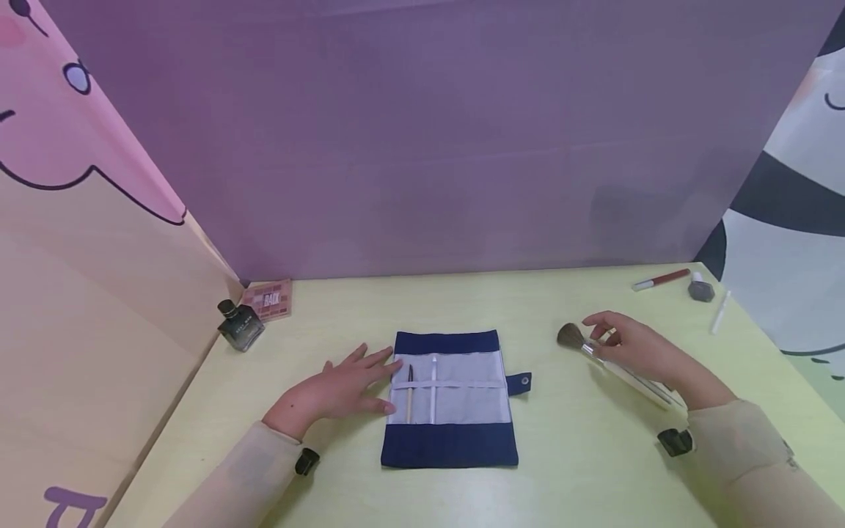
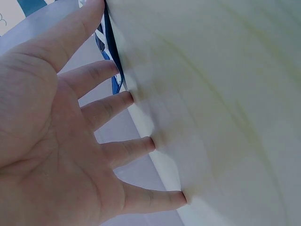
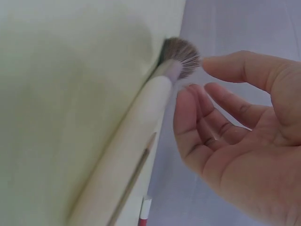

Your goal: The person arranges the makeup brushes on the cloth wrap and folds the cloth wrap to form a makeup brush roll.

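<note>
A navy brush roll (image 1: 449,446) with a grey inner panel lies unrolled mid-table, its snap strap (image 1: 519,383) out to the right. Tucked under its band are a thin dark-tipped brush (image 1: 410,396) and a slim white stick (image 1: 433,403). My left hand (image 1: 343,389) rests with spread fingers at the roll's left edge; its fingertips reach the tabletop in the left wrist view. To the right, my right hand (image 1: 637,356) hovers over a fluffy makeup brush (image 3: 127,117), thumb and loosely bent fingers apart near its bristles. Alongside that brush lies another thin brush (image 3: 134,176).
At the back left stand a dark glass bottle (image 1: 241,328) and a pink palette (image 1: 273,299). A red and white tube (image 1: 663,279), a small dark bottle with a white cap (image 1: 700,290) and a white stick (image 1: 720,313) lie back right. Purple cloth (image 1: 429,183) closes the far edge.
</note>
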### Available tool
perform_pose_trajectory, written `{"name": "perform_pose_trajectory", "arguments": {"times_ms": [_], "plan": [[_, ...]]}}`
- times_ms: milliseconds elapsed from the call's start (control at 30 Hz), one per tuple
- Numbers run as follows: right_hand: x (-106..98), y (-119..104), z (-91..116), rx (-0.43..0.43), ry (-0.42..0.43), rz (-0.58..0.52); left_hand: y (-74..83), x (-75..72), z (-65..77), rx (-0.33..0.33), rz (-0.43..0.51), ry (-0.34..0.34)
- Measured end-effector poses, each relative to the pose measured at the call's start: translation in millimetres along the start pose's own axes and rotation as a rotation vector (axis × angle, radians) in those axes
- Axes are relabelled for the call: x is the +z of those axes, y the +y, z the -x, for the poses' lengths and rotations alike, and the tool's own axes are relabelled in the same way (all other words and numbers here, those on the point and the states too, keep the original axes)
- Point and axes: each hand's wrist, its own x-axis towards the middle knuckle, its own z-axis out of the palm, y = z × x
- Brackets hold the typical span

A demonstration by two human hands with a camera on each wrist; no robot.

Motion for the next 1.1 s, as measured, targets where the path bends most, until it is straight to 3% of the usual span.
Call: {"name": "perform_pose_trajectory", "arguments": {"times_ms": [467, 1100], "plan": [[5.5, 12.8, 4.4, -0.033, -0.047, 0.050, 1.6, -1.1, 2.5, 0.010, -0.015, 0.004], [11.6, 4.5, -1.9, -0.049, -0.009, 0.210, -0.3, -0.7, 1.3, 0.011, -0.007, 0.003]]}}
